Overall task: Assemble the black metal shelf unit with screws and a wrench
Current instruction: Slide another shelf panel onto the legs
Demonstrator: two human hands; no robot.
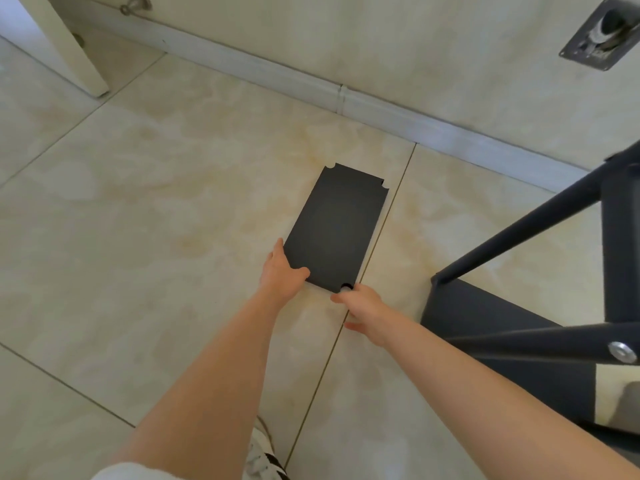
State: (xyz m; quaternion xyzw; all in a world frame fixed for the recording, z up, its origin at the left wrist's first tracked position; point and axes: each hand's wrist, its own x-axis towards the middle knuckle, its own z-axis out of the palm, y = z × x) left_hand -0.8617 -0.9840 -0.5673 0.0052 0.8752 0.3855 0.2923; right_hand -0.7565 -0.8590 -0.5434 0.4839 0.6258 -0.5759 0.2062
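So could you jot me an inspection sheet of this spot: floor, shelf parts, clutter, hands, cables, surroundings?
Surface: tiled floor, pale marbled tiles with thin dark grout lines.
Job's things: black shelf panel lies flat on the floor, corners notched; partly built black frame stands at the right, with a silver screw head in it. No wrench seen.
Clutter: metal plate fitting at top right; what it belongs to is unclear.
Hands: left hand grips the panel's near left corner, thumb on top; right hand is at the near right notch, grip unclear.
Cables: nothing seen.
Surroundings: white skirting board along the wall; a shoe at the bottom edge.
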